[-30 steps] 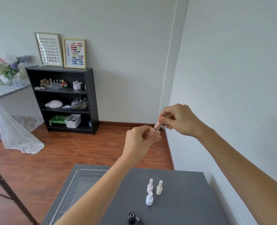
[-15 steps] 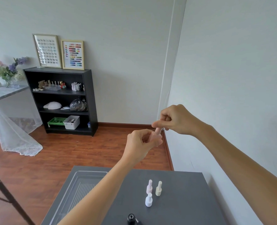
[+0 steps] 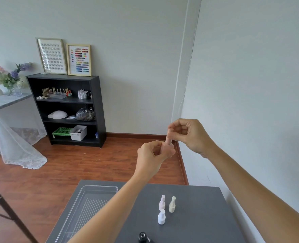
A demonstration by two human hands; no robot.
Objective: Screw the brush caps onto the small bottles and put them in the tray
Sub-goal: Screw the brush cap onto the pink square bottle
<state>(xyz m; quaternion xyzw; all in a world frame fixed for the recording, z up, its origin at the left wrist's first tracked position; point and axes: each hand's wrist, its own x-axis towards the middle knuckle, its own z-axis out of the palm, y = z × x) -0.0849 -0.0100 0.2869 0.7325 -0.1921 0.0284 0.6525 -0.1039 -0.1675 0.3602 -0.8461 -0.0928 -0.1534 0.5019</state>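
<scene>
Both hands are raised above the grey table. My left hand grips a small pink bottle, mostly hidden in my fingers. My right hand pinches the pink brush cap that stands upright on top of that bottle. Three capped bottles stand on the table: a pale pink one, a cream one and a white one. A clear plastic tray lies on the table's left part, partly behind my left forearm. A black bottle sits at the near edge.
A white wall runs close along the table's right side. Wooden floor lies beyond the table. A black shelf unit with bottles and bins stands against the far wall, and a draped table with flowers at the far left. A dark stand leg is near left.
The cap in my right hand has come down onto the bottle in my left hand and now stands upright on it. Both hands stayed raised in about the same spot.
</scene>
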